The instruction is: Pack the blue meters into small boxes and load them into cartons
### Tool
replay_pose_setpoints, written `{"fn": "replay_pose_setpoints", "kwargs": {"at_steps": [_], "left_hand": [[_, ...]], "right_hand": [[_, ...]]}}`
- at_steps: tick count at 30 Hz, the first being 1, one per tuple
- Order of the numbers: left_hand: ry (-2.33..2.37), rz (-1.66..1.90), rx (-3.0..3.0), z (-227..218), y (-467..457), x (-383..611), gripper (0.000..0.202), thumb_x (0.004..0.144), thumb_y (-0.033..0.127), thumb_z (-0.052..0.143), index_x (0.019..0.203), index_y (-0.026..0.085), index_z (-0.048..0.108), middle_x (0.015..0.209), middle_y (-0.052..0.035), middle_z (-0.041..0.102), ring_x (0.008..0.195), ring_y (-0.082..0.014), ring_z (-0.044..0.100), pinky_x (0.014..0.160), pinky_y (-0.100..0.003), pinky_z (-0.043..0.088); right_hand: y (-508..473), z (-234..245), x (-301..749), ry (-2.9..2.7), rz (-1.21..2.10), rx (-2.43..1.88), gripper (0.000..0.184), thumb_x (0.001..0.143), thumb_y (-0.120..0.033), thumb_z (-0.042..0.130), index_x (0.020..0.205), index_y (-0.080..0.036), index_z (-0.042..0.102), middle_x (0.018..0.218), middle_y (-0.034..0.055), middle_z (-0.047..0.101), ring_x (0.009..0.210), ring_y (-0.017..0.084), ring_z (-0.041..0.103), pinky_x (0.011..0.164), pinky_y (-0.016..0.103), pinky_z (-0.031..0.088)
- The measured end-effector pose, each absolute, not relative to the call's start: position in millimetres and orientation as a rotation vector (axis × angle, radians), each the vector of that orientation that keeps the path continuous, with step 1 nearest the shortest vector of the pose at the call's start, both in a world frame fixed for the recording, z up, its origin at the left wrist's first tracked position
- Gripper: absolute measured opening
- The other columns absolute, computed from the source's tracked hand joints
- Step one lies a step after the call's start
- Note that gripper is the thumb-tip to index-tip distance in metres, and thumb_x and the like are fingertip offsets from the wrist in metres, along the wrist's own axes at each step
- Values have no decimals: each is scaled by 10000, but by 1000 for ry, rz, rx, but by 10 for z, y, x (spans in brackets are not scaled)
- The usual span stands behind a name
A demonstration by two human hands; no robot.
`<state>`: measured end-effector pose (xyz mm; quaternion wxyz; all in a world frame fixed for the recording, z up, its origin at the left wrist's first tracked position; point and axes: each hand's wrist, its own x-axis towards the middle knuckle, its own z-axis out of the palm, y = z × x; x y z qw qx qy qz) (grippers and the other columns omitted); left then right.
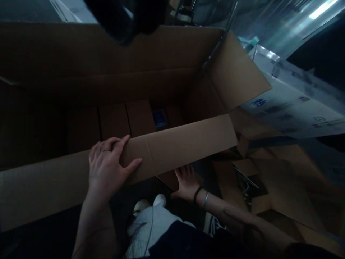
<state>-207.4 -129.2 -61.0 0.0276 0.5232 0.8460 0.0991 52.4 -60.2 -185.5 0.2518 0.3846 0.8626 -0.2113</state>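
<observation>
A large cardboard box (134, 54) stands open in front of me. Its near flap (185, 140) is folded outward towards me. My left hand (107, 165) grips this flap, fingers bent over the fold and thumb lying on its outer face. Inside the box, several brown cartons (113, 120) sit side by side, beside a blue item (160, 118) too dim to name. Below the flap, my right hand (187, 185) rests against a brown cardboard surface (169, 179) with fingers stretched out and thumb apart. The flap partly hides its fingertips.
Opened cardboard boxes (285, 180) lie on the floor at the right. A white printed package (299, 97) stands behind them. The box's side flap (239, 72) sticks out to the right. A dark blurred shape (121, 21) hangs at the top. My shoes (160, 200) show below.
</observation>
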Motion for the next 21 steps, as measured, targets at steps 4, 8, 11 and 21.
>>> {"fn": "replay_pose_setpoints", "kwargs": {"at_steps": [4, 8, 11, 21], "left_hand": [[2613, 259, 1597, -577, -1280, -2074, 604, 747, 530, 483, 1256, 208, 443, 1132, -97, 475, 1079, -310, 419, 971, -485, 278], [2634, 226, 1587, -568, -1269, -2081, 599, 752, 544, 470, 1257, 223, 440, 1116, -92, 484, 1060, -301, 433, 957, -468, 297], [2629, 218, 1602, -562, -1267, -2080, 613, 751, 552, 468, 1257, 205, 446, 1116, -105, 488, 1053, -305, 436, 936, -456, 321], [2622, 263, 1680, -629, -1325, -2106, 624, 751, 570, 462, 1251, 196, 451, 1104, -96, 502, 1037, -277, 452, 953, -438, 302]], "right_hand": [[-703, -1903, 416, 2380, -520, 1138, 1024, 525, -444, 678, 1385, -166, 198, 1432, 197, 117, 1280, 443, 62, 991, 598, 34], [-713, -1874, 376, 2403, -527, 1204, 1043, 499, -497, 683, 1375, -181, 212, 1418, 199, 146, 1257, 457, 106, 966, 617, 51], [-520, -1834, 369, 2543, -537, 1162, 936, 505, -451, 679, 1325, -176, 322, 1349, 194, 277, 1220, 416, 216, 977, 567, 134], [55, -731, 1679, 2233, -1115, 977, 980, 525, -476, 615, 1391, -226, 230, 1422, 93, 248, 1283, 291, 263, 1039, 435, 231]]}}
